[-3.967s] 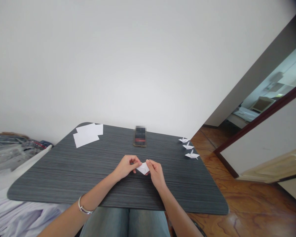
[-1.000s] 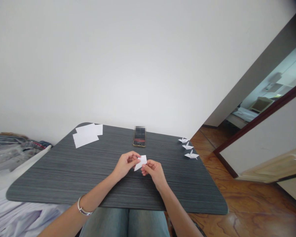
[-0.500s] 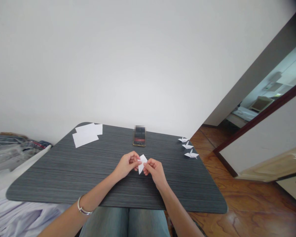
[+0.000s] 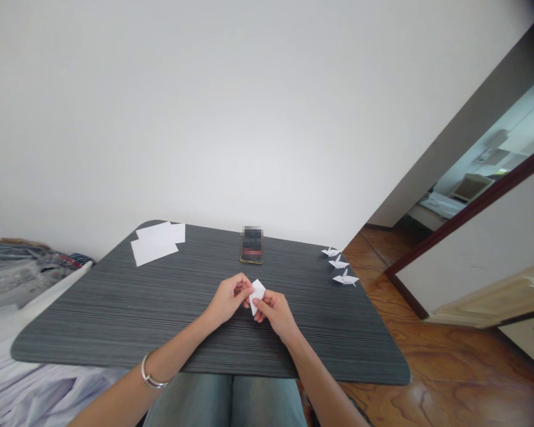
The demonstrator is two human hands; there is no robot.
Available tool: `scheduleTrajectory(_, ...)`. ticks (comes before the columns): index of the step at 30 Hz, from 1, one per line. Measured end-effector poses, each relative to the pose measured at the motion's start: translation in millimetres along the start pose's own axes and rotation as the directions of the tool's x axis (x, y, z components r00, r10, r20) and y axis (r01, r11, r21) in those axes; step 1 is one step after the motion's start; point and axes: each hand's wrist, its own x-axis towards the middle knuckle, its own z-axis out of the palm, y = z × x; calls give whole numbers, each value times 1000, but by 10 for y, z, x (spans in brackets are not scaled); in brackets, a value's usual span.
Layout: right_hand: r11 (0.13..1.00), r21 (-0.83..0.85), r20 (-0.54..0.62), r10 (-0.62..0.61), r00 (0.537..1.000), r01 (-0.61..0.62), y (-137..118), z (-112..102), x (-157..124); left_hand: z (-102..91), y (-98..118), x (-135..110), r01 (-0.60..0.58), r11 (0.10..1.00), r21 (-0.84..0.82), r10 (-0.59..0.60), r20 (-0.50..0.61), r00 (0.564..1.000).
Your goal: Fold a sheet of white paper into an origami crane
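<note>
Both my hands meet over the middle of the dark striped table [image 4: 115, 308]. My left hand [image 4: 228, 299] and my right hand [image 4: 273, 313] each pinch a small folded white paper piece [image 4: 257, 292], which stands tilted upright between the fingertips, just above the tabletop. A silver bracelet [image 4: 151, 373] is on my left wrist.
A phone [image 4: 252, 247] stands at the far edge of the table. White paper sheets [image 4: 156, 242] lie at the far left corner. Three folded paper cranes [image 4: 339, 263] sit in a row by the right edge. Cloth is piled to the left, wooden floor to the right.
The folded paper was turned from lying flat and wide to standing narrow and upright. My right hand slid leftward, closer to my left hand.
</note>
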Motion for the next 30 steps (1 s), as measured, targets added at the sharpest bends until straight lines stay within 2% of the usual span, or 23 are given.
scheduleTrajectory(7, 998, 9, 35, 56, 998, -56, 19, -1, -1, -4, 23, -8, -40, 999, 14, 41, -77, 996)
scheduleTrajectory(11, 998, 49, -12, 31, 999, -30, -6, 3, -9, -11, 36, 1, -41, 999, -29, 37, -113, 993)
scheduleTrajectory(14, 998, 58, -36, 17, 999, -14, -20, 0, -14, -12, 25, 7, -12, 998, -68, 7, -82, 997)
scheduleTrajectory(20, 998, 57, -50, 22, 999, -20, -6, -16, -13, -22, -3, -3, 23, 1000, 4, -23, 33, 999)
scheduleTrajectory(25, 998, 65, -52, 29, 998, -26, -2, -35, -7, -39, 1, -12, 19, 999, 28, -20, 42, 999)
scheduleTrajectory(30, 998, 63, -49, 31, 998, -28, -16, -34, -16, -38, 29, -10, 37, 998, -58, -34, 57, 998)
